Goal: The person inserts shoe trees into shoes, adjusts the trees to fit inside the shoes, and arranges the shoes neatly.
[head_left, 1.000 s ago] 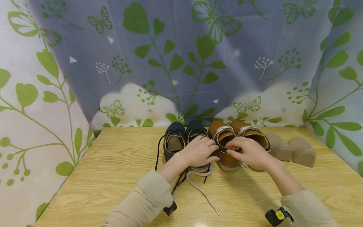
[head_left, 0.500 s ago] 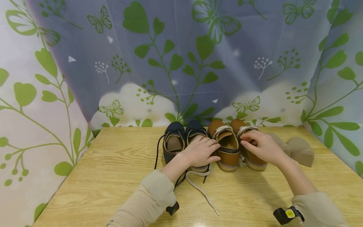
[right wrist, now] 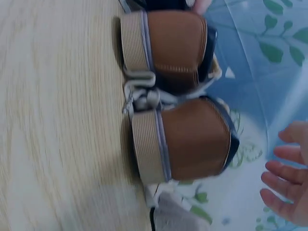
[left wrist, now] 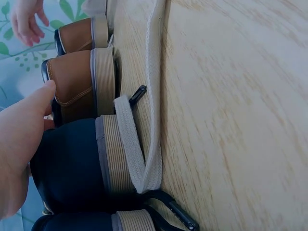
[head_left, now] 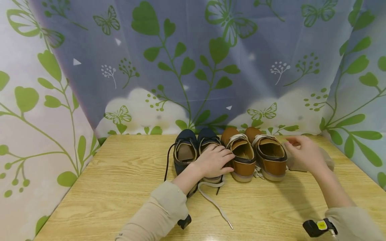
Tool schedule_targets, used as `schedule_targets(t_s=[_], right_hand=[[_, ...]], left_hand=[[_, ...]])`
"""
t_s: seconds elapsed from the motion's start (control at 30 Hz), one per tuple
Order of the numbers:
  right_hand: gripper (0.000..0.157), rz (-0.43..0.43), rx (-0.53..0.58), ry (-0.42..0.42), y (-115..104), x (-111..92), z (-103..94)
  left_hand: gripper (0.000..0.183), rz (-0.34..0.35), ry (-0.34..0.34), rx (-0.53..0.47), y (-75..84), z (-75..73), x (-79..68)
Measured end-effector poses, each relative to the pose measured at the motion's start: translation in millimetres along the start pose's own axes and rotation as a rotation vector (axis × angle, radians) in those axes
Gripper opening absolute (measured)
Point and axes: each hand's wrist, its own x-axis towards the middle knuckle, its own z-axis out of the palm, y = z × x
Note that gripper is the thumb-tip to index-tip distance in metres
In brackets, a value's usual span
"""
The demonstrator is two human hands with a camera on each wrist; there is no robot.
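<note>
My left hand point(head_left: 211, 161) rests over the right navy shoe point(head_left: 207, 134), fingers extended toward the left brown shoe point(head_left: 243, 170). In the left wrist view its thumb point(left wrist: 41, 98) lies at that brown shoe's heel collar. Holding nothing, my right hand point(head_left: 309, 154) hovers over a beige toe-shaped block point(head_left: 297, 166) to the right of the right brown shoe point(head_left: 273, 170). Its fingers are loosely bent in the right wrist view. Both brown shoes stand upright with heels toward me, their insides visible.
The left navy shoe point(head_left: 184, 136) has a beige piece point(head_left: 184, 152) inside. A loose pale lace point(head_left: 215, 205) trails across the wooden table point(head_left: 126, 187). A second beige block point(head_left: 328, 160) sits partly behind my right hand. Patterned cloth point(head_left: 187, 67) hangs behind.
My right hand has moved right, from the right brown shoe's opening to above the beige blocks, uncovering both brown shoes. The left hand has stayed nearly still.
</note>
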Motion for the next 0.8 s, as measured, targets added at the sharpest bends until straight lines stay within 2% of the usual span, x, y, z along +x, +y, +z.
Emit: schedule_targets(t_s=[0.1,0.33,0.5,0.67,0.8], right_hand=[[0.049,0.073,-0.046,-0.006,11.2,0.5,-4.7],[0.051,0.14,-0.131,-0.018,34.4,-0.4,-5.3],[0.059,0.207,-0.162,-0.061,48.2,-1.3,-3.0],[0.069,0.235,-0.209,-0.099,58.4,-1.6,1.5],[0.072,0.255,-0.245,-0.097,61.2,-2.3,5.6]], left_hand=[[0.054,0.004,0.012,0.003,0.1,0.4,-0.2],[0.053,0.009,0.034,-0.001,0.1,0.2,-1.2],[0.053,0.012,0.039,0.003,0.2,1.0,-0.7],[0.053,0.013,0.04,0.005,0.2,2.2,0.2],[0.053,0.011,0.037,0.002,0.3,2.3,0.6]])
